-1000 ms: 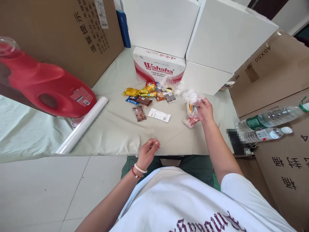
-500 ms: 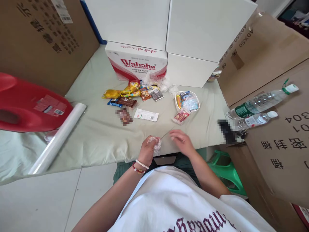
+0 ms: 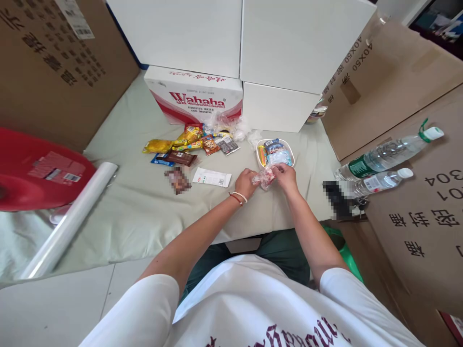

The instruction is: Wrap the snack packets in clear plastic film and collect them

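Just in front of a white bowl (image 3: 293, 163), both my hands meet at a small red-and-white snack packet (image 3: 268, 177). My right hand (image 3: 285, 177) has its fingers closed on the packet's right side. My left hand (image 3: 246, 184) pinches crumpled clear plastic film (image 3: 256, 179) at the packet's left; where film and packet part I cannot make out. Inside the bowl are a blue packet (image 3: 274, 145), a light-blue wrapped packet (image 3: 279, 158) and an orange-yellow one (image 3: 263, 155). A white sachet (image 3: 211, 177) lies flat to the left of my left hand.
Several snack packets, among them a brown one (image 3: 181, 157), lie before a Wahaba carton (image 3: 197, 99). A plastic-film roll (image 3: 70, 219) and a red container (image 3: 39, 168) are at left. Water bottles (image 3: 392, 156) lie at right against cardboard (image 3: 415, 202).
Both hands have moved forward from the table's front edge to the red packet by the bowl. My right hand, loosely open before, now grips it. The view has shifted slightly.
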Tool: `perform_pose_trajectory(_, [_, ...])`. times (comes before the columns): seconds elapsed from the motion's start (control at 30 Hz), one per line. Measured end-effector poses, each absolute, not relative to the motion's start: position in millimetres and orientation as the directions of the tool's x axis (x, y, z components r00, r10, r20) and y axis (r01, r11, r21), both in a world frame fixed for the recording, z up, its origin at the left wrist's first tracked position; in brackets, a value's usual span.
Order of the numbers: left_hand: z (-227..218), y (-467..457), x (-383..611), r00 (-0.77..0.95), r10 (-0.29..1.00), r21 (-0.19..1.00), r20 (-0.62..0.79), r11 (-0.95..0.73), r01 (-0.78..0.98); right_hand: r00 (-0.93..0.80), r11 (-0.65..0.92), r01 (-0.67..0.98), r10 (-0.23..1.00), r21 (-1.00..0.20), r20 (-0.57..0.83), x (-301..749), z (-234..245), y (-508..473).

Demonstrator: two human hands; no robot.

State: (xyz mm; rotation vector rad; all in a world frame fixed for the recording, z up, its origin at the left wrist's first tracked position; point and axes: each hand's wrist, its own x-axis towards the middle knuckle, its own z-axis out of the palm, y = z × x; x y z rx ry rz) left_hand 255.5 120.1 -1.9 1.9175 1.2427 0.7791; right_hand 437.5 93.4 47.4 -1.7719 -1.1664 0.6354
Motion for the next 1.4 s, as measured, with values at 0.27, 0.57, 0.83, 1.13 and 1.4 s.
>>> perform_pose_trajectory(0.27, [0,109,242,0.519,0.854,0.96,0.042,-0.178,0.216,0.199,-0.243,-0.247,0.935,-0.938,-0.294,427,49,68])
perform_pose_trajectory(0.57, [31,45,194,0.444,0.841,0.948,-0.309,0.31,0.072,0.068,0.065,0.058,0.995,-0.996,0.069,397,63,48])
perform_pose_trajectory(0.83, [28,27,174,0.261,0.821,0.814,-0.507,0.556,-0.168,-0.455,0.534,0.648,0.843,-0.543,0.285,352,44,-27])
perform_pose_trajectory(1.13, [43,9,170,0.44,0.726,0.682,-0.528,0.671,-0.29,-0.378,0.481,0.658,0.876,-0.579,0.299,354,42,-40])
perform_pose_trajectory(1.4, [36,-16,98,-0.031,0.877,0.864,-0.479,0.465,-0.195,0.308,0.017,0.358,0.942,-0.934,0.135,444,100,67])
